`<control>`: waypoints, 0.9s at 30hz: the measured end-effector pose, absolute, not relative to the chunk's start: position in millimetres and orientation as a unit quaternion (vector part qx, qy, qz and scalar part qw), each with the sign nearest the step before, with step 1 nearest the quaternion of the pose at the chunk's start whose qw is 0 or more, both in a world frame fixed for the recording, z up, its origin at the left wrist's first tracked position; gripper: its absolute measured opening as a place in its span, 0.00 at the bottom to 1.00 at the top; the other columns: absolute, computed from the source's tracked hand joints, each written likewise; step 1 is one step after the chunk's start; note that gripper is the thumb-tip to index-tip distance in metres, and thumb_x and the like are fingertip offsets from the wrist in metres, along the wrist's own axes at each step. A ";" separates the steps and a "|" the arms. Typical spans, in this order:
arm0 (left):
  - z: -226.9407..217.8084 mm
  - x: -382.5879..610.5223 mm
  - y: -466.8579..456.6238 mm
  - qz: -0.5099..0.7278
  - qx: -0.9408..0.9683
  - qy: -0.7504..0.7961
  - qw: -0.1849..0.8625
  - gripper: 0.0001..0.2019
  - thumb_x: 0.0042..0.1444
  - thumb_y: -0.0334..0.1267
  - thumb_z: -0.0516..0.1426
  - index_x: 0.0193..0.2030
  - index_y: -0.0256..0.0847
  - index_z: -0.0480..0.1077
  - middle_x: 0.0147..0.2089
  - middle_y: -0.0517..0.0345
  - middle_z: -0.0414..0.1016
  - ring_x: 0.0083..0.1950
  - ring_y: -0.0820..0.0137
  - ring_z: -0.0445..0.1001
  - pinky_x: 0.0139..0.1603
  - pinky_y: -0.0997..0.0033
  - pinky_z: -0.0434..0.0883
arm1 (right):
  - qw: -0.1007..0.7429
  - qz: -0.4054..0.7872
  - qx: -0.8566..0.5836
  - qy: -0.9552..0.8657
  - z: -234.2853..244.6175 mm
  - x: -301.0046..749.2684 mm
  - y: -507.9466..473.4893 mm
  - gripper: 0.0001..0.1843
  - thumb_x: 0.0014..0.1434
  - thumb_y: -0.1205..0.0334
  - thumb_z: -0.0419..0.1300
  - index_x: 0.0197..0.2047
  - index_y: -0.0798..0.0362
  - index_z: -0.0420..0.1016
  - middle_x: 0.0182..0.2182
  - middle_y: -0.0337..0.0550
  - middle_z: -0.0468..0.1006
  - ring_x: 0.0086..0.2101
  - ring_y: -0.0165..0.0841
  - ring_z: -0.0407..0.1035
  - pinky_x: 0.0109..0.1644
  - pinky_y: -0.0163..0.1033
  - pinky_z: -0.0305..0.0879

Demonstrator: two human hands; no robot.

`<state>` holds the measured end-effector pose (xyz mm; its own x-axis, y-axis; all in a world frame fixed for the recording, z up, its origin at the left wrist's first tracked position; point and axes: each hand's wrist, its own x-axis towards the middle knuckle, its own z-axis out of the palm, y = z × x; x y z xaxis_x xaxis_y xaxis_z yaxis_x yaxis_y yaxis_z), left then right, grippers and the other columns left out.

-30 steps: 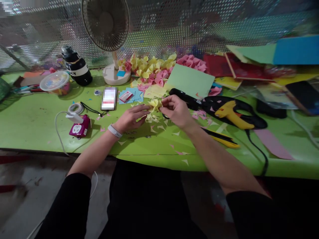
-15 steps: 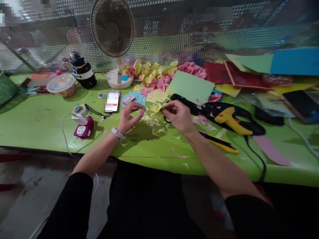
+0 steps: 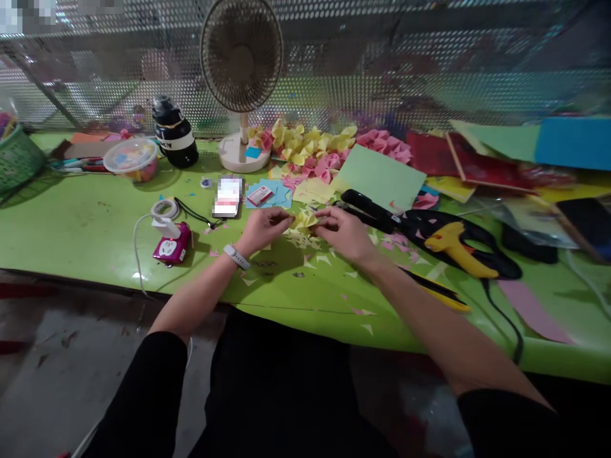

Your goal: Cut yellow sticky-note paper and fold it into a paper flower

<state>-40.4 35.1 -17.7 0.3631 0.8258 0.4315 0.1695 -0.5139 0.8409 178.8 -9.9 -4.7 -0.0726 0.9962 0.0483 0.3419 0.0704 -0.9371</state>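
The left hand (image 3: 264, 230) and right hand (image 3: 347, 236) pinch a yellow flower (image 3: 304, 221), hard to see well, just over paper scraps (image 3: 303, 242). A phone (image 3: 228, 196) sits left; a black tool (image 3: 366, 208) crowds the right hand, with a glue gun (image 3: 454, 249) beyond.

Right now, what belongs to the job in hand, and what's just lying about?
Likely the job:
yellow paper piece at the fingers
yellow folded papers behind
possibly yellow glue gun

Apparently just lying about:
black bottle
phone
fan
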 end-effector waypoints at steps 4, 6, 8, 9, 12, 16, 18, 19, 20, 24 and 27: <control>-12.5 -45.8 44.2 0.560 0.629 0.341 0.419 0.11 0.60 0.43 0.62 0.39 0.35 0.77 0.37 0.50 0.81 0.36 0.74 0.78 0.39 0.71 0.78 | 0.213 0.516 -0.520 -0.646 8.8 195.0 23.9 0.17 0.50 0.59 0.72 0.43 0.51 0.78 0.31 0.45 0.84 0.29 0.40 0.79 0.38 0.49 0.76; -9.8 -48.9 48.0 0.595 0.581 0.351 0.431 0.09 0.61 0.42 0.61 0.39 0.36 0.76 0.37 0.52 0.81 0.36 0.76 0.79 0.41 0.72 0.77 | 0.133 0.538 -0.530 -0.641 22.2 202.4 57.1 0.15 0.47 0.61 0.74 0.39 0.52 0.80 0.33 0.47 0.85 0.31 0.41 0.79 0.39 0.50 0.77; -8.0 -51.2 49.0 0.592 0.573 0.363 0.435 0.08 0.62 0.40 0.60 0.39 0.37 0.75 0.36 0.54 0.80 0.35 0.77 0.78 0.39 0.74 0.76 | 0.161 0.530 -0.570 -0.607 38.8 205.4 97.4 0.14 0.45 0.65 0.75 0.37 0.53 0.80 0.34 0.49 0.85 0.33 0.39 0.78 0.44 0.50 0.76; -7.3 -51.8 48.0 0.575 0.588 0.366 0.435 0.08 0.62 0.40 0.60 0.39 0.37 0.76 0.36 0.54 0.80 0.33 0.77 0.77 0.37 0.75 0.75 | 0.207 0.510 -0.587 -0.593 47.0 204.7 117.9 0.14 0.46 0.66 0.74 0.36 0.53 0.78 0.33 0.47 0.84 0.33 0.37 0.77 0.46 0.49 0.75; -5.9 -50.5 39.6 0.471 0.694 0.337 0.427 0.10 0.61 0.41 0.59 0.37 0.36 0.77 0.30 0.55 0.78 0.28 0.77 0.73 0.30 0.76 0.69 | 0.381 0.441 -0.609 -0.539 62.7 194.2 164.9 0.12 0.62 0.51 0.61 0.45 0.48 0.70 0.34 0.39 0.83 0.37 0.31 0.74 0.48 0.43 0.74; -2.9 -43.1 22.6 0.298 0.852 0.239 0.359 0.16 0.62 0.45 0.59 0.29 0.36 0.78 0.26 0.56 0.76 0.24 0.78 0.66 0.28 0.75 0.61 | 0.374 0.431 -0.599 -0.562 48.6 165.8 164.9 0.19 0.53 0.39 0.65 0.38 0.44 0.71 0.35 0.44 0.82 0.37 0.37 0.75 0.45 0.47 0.74; 0.1 -39.4 14.3 0.253 0.879 0.216 0.342 0.20 0.63 0.48 0.58 0.26 0.36 0.77 0.23 0.57 0.74 0.23 0.78 0.65 0.27 0.74 0.59 | 0.334 0.427 -0.577 -0.611 31.9 149.6 140.9 0.18 0.45 0.43 0.70 0.32 0.45 0.73 0.34 0.45 0.82 0.37 0.39 0.74 0.47 0.48 0.73; 1.8 -37.8 10.5 0.236 0.887 0.206 0.339 0.21 0.63 0.49 0.58 0.25 0.36 0.77 0.23 0.57 0.75 0.23 0.78 0.65 0.28 0.73 0.58 | 0.314 0.421 -0.559 -0.642 23.6 141.7 126.2 0.17 0.45 0.45 0.70 0.31 0.45 0.74 0.35 0.45 0.82 0.37 0.39 0.74 0.48 0.48 0.72; 3.5 -36.5 7.0 0.230 0.890 0.198 0.340 0.21 0.63 0.50 0.58 0.25 0.37 0.77 0.23 0.56 0.75 0.23 0.77 0.65 0.28 0.73 0.58 | 0.260 0.378 -0.524 -0.718 15.8 134.3 111.3 0.16 0.49 0.45 0.67 0.33 0.47 0.75 0.36 0.46 0.82 0.38 0.40 0.74 0.48 0.48 0.70; 6.2 -32.3 -2.8 0.214 0.911 0.147 0.321 0.23 0.62 0.52 0.57 0.24 0.38 0.77 0.23 0.56 0.75 0.23 0.76 0.63 0.28 0.70 0.55 | 0.134 0.276 -0.500 -0.810 -8.2 110.6 66.0 0.23 0.45 0.48 0.71 0.40 0.52 0.76 0.41 0.49 0.81 0.36 0.40 0.72 0.39 0.44 0.67; 2.1 -29.4 -4.2 0.204 0.927 0.126 0.289 0.23 0.63 0.53 0.56 0.25 0.39 0.77 0.23 0.56 0.75 0.24 0.75 0.64 0.27 0.69 0.53 | 0.091 0.237 -0.514 -0.820 -19.4 100.9 55.2 0.19 0.47 0.53 0.72 0.40 0.53 0.76 0.40 0.47 0.80 0.36 0.38 0.71 0.37 0.40 0.63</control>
<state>-29.4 -4.2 2.1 0.8849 0.3510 0.3062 0.1149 -0.8015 0.5869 100.9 55.2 -19.4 -0.4554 0.8854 -0.0936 0.7989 0.3600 -0.4819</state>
